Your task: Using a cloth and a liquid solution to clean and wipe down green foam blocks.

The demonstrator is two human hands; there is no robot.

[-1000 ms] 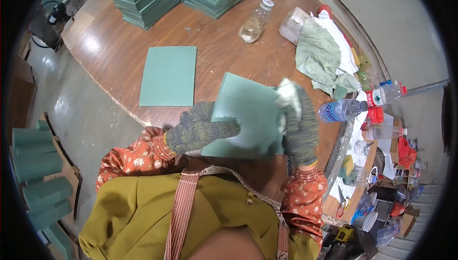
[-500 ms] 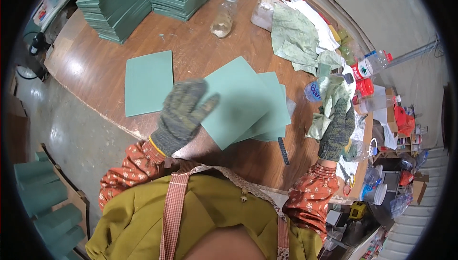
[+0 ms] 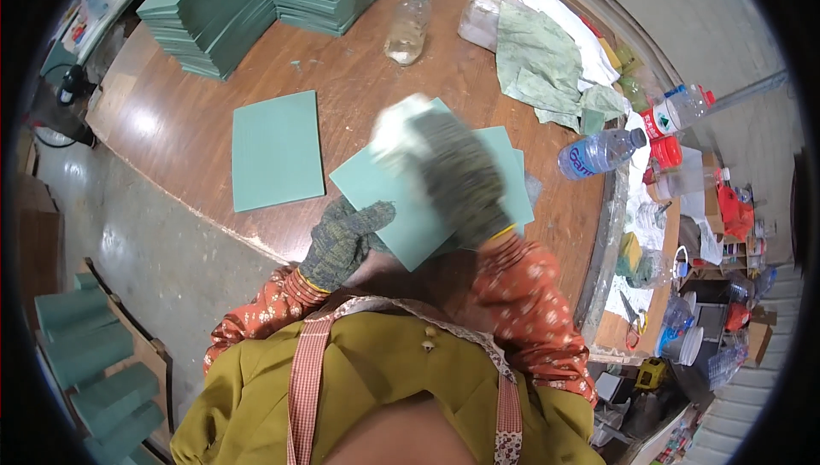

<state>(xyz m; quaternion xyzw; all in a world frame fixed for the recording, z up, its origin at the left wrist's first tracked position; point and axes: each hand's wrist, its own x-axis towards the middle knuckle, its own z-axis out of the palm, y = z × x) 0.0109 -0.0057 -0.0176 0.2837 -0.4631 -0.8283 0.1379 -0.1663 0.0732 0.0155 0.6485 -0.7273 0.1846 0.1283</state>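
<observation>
Gloved hands meet over a green panel (image 3: 416, 239) at the near side of a brown table (image 3: 359, 81). The left hand (image 3: 342, 243) is closed on the panel's lower-left edge, thumb laid over the face and fingers apparently tucked below, a hold that probably keeps the panel from sliding while leaving most of its face clear. The right hand (image 3: 457, 170), blurred, is over the panel and appears closed around a pale, bunched cloth (image 3: 400, 134); the blur hides how its fingers lie, and whether the cloth touches the panel cannot be told.

The panel lies askew on other panels (image 3: 515, 179), whose corners jut out to the right, a small pile seemingly set close to the body for easy reach. A separate panel (image 3: 278, 151) lies flat to the left, apart from the pile, likely so the two do not mix. Two tall stacks (image 3: 320, 0) rise side by side at the far edge, perhaps to leave the near surface free for the hands.

A lidded jar (image 3: 408, 25) stands beyond the panel, a crumpled green sheet (image 3: 538, 59) lies to its right, and a bottle (image 3: 598, 154) rests on its side near the right edge, all clear of the hands.
</observation>
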